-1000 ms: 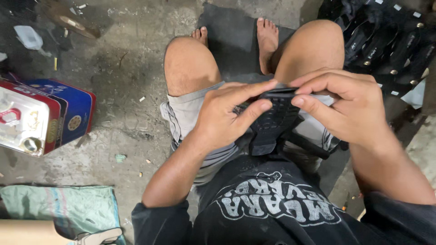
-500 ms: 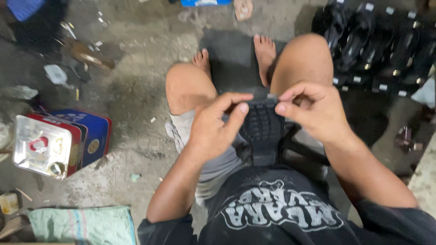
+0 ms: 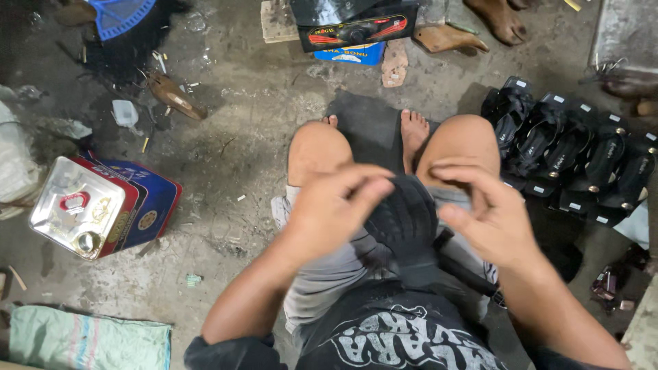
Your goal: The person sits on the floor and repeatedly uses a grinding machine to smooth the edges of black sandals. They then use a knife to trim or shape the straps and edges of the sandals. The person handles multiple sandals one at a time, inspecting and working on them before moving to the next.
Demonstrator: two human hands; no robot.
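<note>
I sit with bare knees apart over a concrete floor. A black rubber shoe sole (image 3: 406, 223) with a ribbed tread stands upright in my lap. My left hand (image 3: 329, 212) presses its left edge with thumb and fingers. My right hand (image 3: 490, 219) is at its right edge, fingers curled and blurred; whether they grip the sole is unclear. My bare feet rest on a dark mat (image 3: 370, 133) ahead.
A row of black sandals (image 3: 569, 154) lies at the right. A red and blue metal tin (image 3: 103, 205) lies on its side at the left. Boxes (image 3: 353, 27), wooden shoe lasts (image 3: 445, 38) and scraps sit at the far edge. A folded green sack (image 3: 82, 339) is at lower left.
The view has tilted up and out, showing more floor ahead. The sole has turned from lying across my hands to standing upright. My hands have slid to its sides.
</note>
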